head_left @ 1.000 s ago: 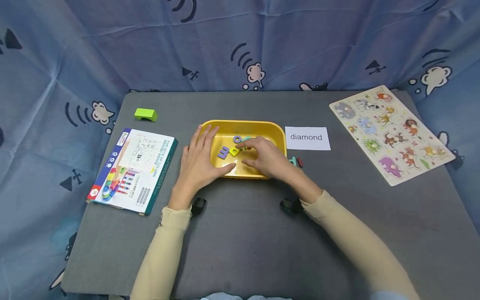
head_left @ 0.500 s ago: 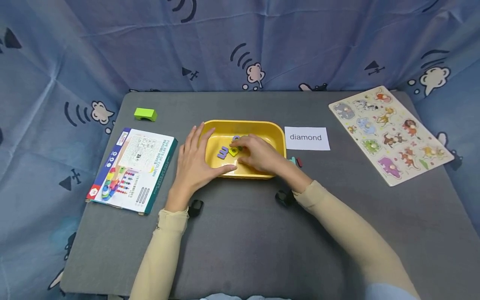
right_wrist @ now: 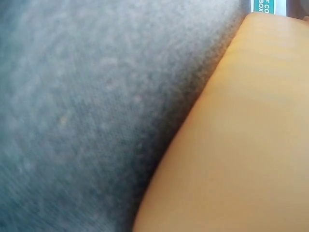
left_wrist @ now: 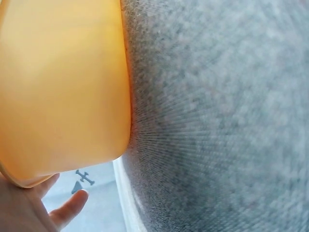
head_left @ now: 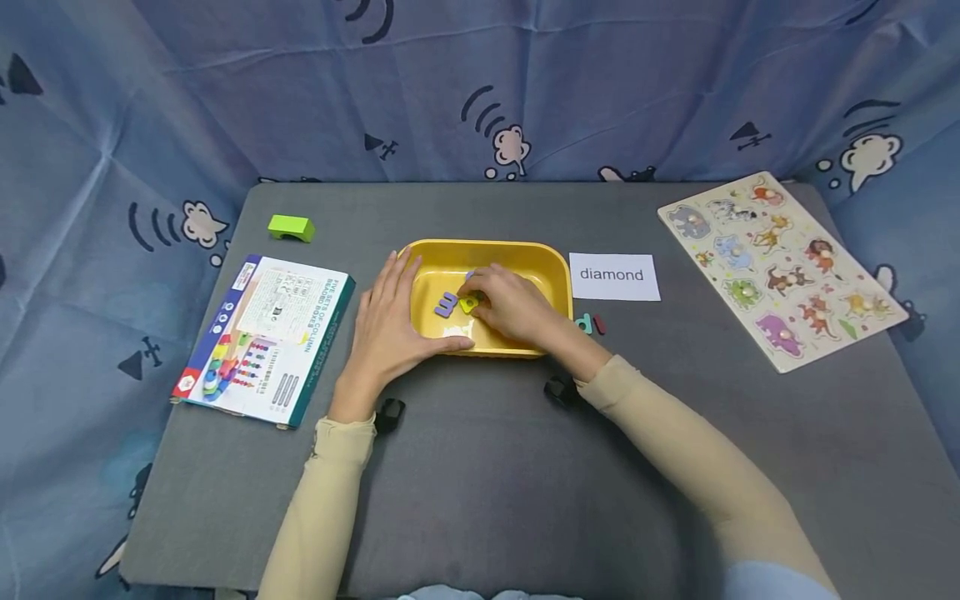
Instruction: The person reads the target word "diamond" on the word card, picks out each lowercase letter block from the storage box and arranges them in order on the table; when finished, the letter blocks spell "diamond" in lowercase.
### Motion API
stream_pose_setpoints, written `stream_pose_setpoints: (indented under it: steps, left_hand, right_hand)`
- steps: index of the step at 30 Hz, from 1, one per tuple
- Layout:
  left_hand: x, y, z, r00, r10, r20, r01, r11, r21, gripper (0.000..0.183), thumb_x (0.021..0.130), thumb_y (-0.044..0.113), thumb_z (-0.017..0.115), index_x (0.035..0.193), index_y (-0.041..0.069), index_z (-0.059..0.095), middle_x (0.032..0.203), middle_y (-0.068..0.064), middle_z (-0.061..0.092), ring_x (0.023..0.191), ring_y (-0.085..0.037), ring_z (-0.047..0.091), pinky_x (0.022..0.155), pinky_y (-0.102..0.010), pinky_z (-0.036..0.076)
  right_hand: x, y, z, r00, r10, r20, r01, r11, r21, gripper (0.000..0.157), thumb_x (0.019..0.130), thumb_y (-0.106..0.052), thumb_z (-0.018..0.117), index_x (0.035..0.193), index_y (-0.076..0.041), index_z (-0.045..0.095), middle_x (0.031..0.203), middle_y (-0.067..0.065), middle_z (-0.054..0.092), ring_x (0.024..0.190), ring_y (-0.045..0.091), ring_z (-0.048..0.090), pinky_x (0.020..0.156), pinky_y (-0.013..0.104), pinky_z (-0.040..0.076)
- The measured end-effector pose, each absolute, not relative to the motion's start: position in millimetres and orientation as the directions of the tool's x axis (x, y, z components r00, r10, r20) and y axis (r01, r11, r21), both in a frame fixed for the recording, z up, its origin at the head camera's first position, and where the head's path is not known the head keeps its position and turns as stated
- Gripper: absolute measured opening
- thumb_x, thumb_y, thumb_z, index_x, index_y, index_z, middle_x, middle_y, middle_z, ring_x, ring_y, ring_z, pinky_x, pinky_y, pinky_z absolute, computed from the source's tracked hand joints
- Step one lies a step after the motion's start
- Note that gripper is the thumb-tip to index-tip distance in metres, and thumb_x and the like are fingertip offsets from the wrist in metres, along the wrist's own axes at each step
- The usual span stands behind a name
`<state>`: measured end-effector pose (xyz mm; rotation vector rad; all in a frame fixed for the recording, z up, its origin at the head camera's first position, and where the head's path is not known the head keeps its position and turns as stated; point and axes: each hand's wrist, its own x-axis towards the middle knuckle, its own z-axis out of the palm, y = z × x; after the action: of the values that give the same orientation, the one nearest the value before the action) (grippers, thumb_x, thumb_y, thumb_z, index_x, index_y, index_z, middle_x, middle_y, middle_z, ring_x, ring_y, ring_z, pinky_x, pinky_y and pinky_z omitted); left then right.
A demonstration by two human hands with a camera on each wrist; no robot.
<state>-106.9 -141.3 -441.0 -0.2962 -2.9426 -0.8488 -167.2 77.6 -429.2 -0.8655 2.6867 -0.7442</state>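
In the head view, a yellow tray (head_left: 525,250) holds a purple letter m (head_left: 446,305), a yellow letter piece (head_left: 468,304) and a purple piece mostly hidden by my right hand. My left hand (head_left: 390,321) spans the tray's left end, fingers straight along the rim and thumb across the near edge. The left wrist view shows part of that left hand (left_wrist: 29,210) beside the tray's corner. My right hand (head_left: 517,308) reaches inside the tray, bent fingertips right at the yellow piece; I cannot tell whether they pinch it. The right wrist view shows only the tray's outer wall (right_wrist: 241,145).
A card reading "diamond" (head_left: 614,277) lies right of the tray, with a teal letter d (head_left: 584,324) and a red letter piece (head_left: 599,324) below it. An animal puzzle board (head_left: 783,267) lies at right, a boxed toy (head_left: 266,342) at left, a green arch block (head_left: 292,228) behind.
My right hand has shifted slightly left and its fingers have drawn closer together over the letters, covering more of the purple piece. My left hand stays at the tray, moved marginally left.
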Motion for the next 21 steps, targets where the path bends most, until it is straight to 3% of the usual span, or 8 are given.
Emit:
stream_pose_setpoints:
  steps: [7, 12, 16, 21]
  left_hand:
    - [-107.3, -140.4, -440.1, -0.985, 0.15, 0.089, 0.175, 0.83, 0.529, 0.139, 0.064, 0.083, 0.084, 0.171, 0.019, 0.021, 0.179, 0.008, 0.014, 0.167, -0.017, 0.009, 0.122, -0.059, 0.029]
    - [-107.9, -140.1, -440.3, -0.986, 0.142, 0.089, 0.168, 0.831, 0.53, 0.138, 0.065, 0.084, 0.083, 0.171, 0.02, 0.021, 0.179, 0.008, 0.016, 0.167, -0.018, 0.009, 0.12, -0.057, 0.03]
    - [-107.3, -139.7, -440.3, -0.986, 0.143, 0.081, 0.164, 0.829, 0.535, 0.137, 0.066, 0.082, 0.083, 0.171, 0.02, 0.021, 0.179, 0.007, 0.017, 0.167, -0.019, 0.009, 0.12, -0.057, 0.03]
    - [-106.9, -139.3, -440.1, -0.988, 0.138, 0.073, 0.155, 0.828, 0.539, 0.137, 0.065, 0.081, 0.084, 0.171, 0.02, 0.022, 0.179, 0.007, 0.017, 0.167, -0.019, 0.009, 0.119, -0.057, 0.031]
  right_hand:
    - [-162.8, 83.1, -424.6, -0.799, -0.596, -0.08, -0.467, 0.699, -0.542, 0.034, 0.099, -0.01, 0.074, 0.133, -0.005, 0.074, 0.118, 0.013, 0.063, 0.1, 0.025, 0.058, 0.087, 0.038, 0.052]
    - [-158.6, 91.3, -419.4, -0.801, -0.595, -0.063, -0.457, 0.676, -0.579, 0.035, 0.099, -0.014, 0.074, 0.132, -0.001, 0.073, 0.119, 0.013, 0.065, 0.099, 0.026, 0.06, 0.09, 0.038, 0.053]
    - [-153.2, 98.1, -414.0, -0.816, -0.579, -0.01, -0.444, 0.637, -0.63, 0.03, 0.095, -0.01, 0.079, 0.123, -0.001, 0.073, 0.113, 0.012, 0.069, 0.098, 0.026, 0.062, 0.089, 0.039, 0.055]
    - [-146.0, 106.4, -408.7, -0.84, -0.539, 0.069, -0.417, 0.559, -0.716, 0.019, 0.091, 0.0, 0.081, 0.105, -0.004, 0.069, 0.097, 0.009, 0.068, 0.088, 0.023, 0.061, 0.078, 0.034, 0.053]
